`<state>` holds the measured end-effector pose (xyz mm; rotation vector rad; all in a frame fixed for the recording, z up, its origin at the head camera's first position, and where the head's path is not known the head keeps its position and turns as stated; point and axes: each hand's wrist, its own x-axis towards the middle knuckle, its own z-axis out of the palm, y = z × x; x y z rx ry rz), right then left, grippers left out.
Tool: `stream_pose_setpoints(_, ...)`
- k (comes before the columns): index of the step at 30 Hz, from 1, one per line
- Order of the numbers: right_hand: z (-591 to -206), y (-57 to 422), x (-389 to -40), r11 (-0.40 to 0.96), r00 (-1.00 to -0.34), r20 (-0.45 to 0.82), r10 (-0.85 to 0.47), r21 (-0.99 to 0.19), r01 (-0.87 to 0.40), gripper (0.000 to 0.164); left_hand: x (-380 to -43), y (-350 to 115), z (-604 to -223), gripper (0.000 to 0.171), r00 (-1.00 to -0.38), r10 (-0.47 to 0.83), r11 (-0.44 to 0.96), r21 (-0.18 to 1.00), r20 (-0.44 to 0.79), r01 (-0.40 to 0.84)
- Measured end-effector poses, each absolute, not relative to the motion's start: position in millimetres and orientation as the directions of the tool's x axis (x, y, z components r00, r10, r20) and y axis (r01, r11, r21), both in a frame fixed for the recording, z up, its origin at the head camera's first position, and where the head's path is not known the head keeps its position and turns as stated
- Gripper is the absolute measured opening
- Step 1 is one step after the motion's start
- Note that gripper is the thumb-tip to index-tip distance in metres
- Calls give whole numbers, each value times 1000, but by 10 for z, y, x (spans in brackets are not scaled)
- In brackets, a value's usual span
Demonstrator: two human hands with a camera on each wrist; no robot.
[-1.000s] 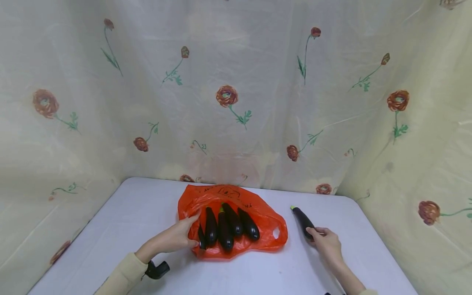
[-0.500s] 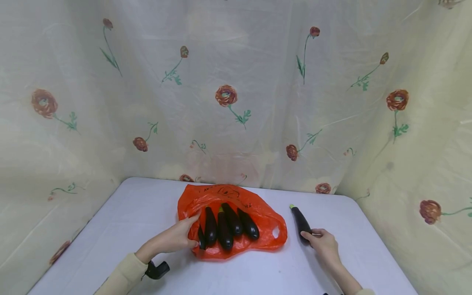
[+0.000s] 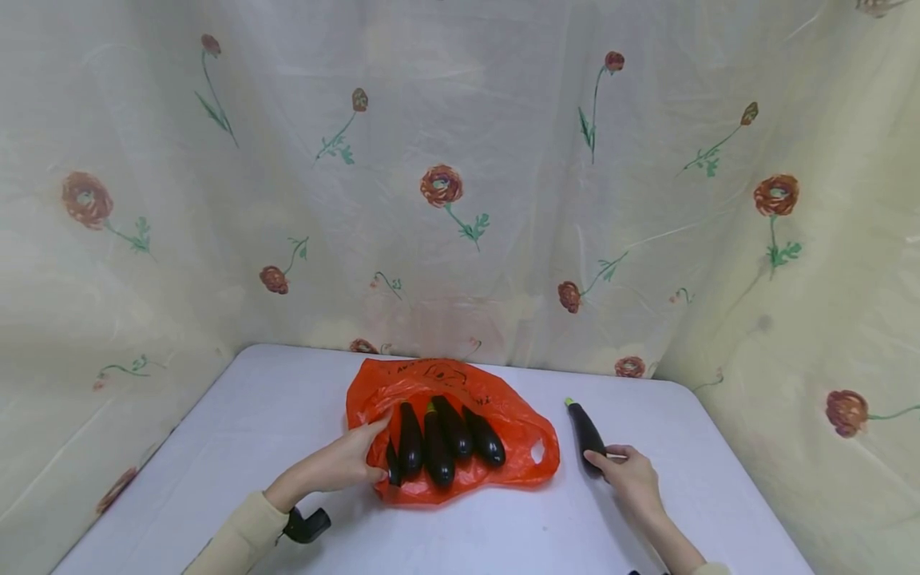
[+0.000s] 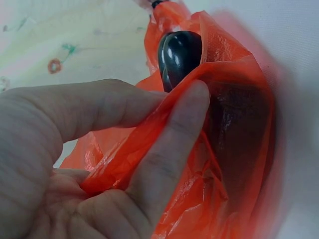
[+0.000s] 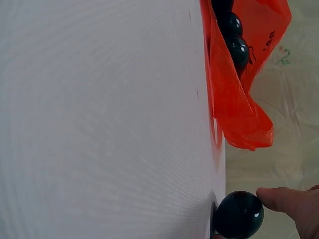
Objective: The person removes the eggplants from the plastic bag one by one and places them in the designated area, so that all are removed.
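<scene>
A red plastic bag (image 3: 525, 427) lies with its mouth facing the person, and several dark eggplants (image 3: 438, 455) rest side by side inside it. At the bag's left side my left hand (image 3: 343, 461) pinches a fold of the plastic between thumb and finger; the left wrist view shows the film (image 4: 239, 119) caught there, with a glossy eggplant end (image 4: 182, 55) beyond. Right of the bag, my right hand (image 3: 634, 481) holds another eggplant (image 3: 584, 423) by its thick end, its green stem pointing away. The right wrist view shows that rounded end (image 5: 240, 215) beside the thumb (image 5: 284, 199).
A white table (image 3: 503, 535) with rounded far corners carries everything. Pale curtains (image 3: 503, 200) with printed flowers hang behind it and on both sides. A black camera piece (image 3: 307, 527) sticks out under the left wrist.
The right hand and the near end of its eggplant have shifted slightly left, mostly in the first half second. The left hand keeps its grip on the bag, and the bagged eggplants stay put.
</scene>
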<state>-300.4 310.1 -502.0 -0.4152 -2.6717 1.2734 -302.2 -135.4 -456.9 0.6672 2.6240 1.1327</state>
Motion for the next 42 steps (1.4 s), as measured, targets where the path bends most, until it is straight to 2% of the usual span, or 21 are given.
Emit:
stream_pose_setpoints(25,-4968,3090,-3010,599,-957,-11,289,-778,190,66,-3018,-1365,-4551,86,-882,471,619,716,-11,322)
stream_pose_setpoints(42,-4771,3151,-3037,619,-949,31,314,-765,180,69,-3019,-1356,-4540,86,-889,457,629,719,-33,296)
